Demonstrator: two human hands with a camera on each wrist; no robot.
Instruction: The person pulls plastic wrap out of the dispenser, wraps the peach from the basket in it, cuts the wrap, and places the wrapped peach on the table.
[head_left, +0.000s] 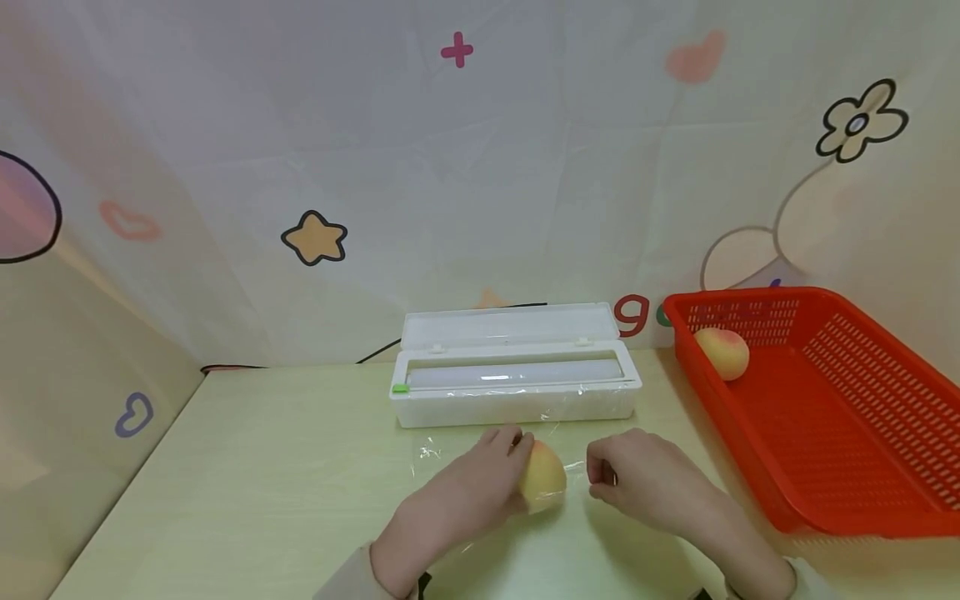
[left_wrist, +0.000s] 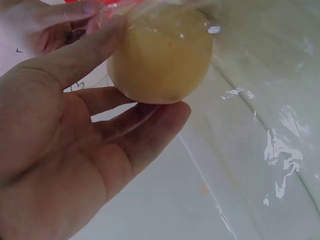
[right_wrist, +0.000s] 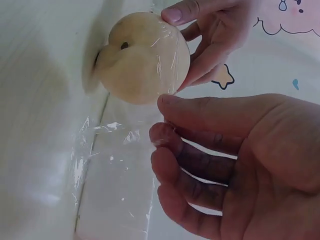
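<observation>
My left hand (head_left: 480, 479) grips a yellow and pink peach (head_left: 544, 477), its thumb and fingers around the fruit in the left wrist view. Clear plastic wrap (right_wrist: 170, 57) lies across part of the peach and stretches toward the right hand. Just to the right, my right hand (head_left: 648, 479) pinches the edge of the wrap between thumb and forefinger, as the right wrist view shows. Behind both hands stands a white wrap dispenser box (head_left: 517, 408), its lid (head_left: 510, 327) raised and a roll (head_left: 517, 372) of film inside. Film runs from the box toward the peach.
A red plastic basket (head_left: 750, 442) stands at the right, close to my right forearm. Another peach (head_left: 723, 352) sits in its far left corner. A green slider (head_left: 401, 388) is at the left end of the dispenser. A patterned cloth (head_left: 480, 167) hangs behind the table (head_left: 262, 475).
</observation>
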